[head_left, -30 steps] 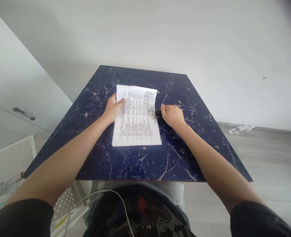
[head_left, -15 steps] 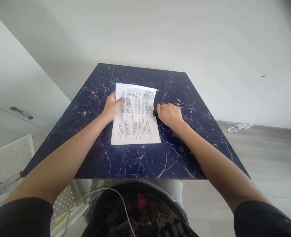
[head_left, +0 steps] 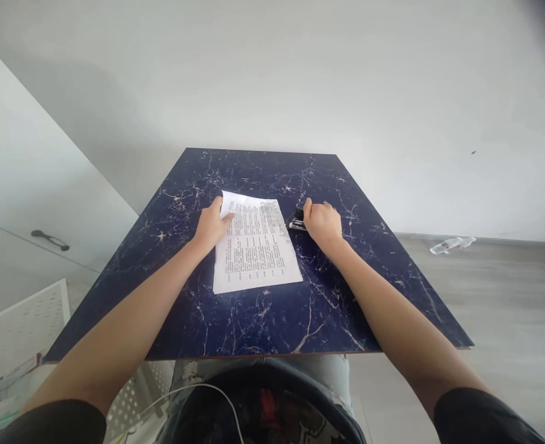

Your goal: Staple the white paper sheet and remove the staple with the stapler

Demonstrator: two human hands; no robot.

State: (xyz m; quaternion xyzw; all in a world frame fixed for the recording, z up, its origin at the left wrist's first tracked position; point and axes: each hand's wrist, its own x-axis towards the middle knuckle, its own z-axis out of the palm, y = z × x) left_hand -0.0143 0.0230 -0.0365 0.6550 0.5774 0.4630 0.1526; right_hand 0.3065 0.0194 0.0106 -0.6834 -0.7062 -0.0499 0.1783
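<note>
Printed sheets of paper (head_left: 256,253) lie at a slight tilt on the dark blue marbled table (head_left: 254,327). My left hand (head_left: 211,225) grips their left edge near the top, thumb on the printed face and fingers underneath. Just right of the paper, my right hand (head_left: 323,225) is wrapped round a black stapler (head_left: 297,221). Its front end, with a metal base, points left toward the paper's right edge, a small gap apart. The rest of the stapler is hidden in my fist.
A white wall stands behind the table. On the floor to the right lies a clear plastic packet (head_left: 452,245). White perforated racks (head_left: 27,320) are at the lower left, below a cabinet handle (head_left: 50,239). A white cable (head_left: 193,386) runs across my lap.
The stapler has come away from the paper's right edge, and its metal base now shows. The paper's right side has flattened. The whole view has tilted up a little.
</note>
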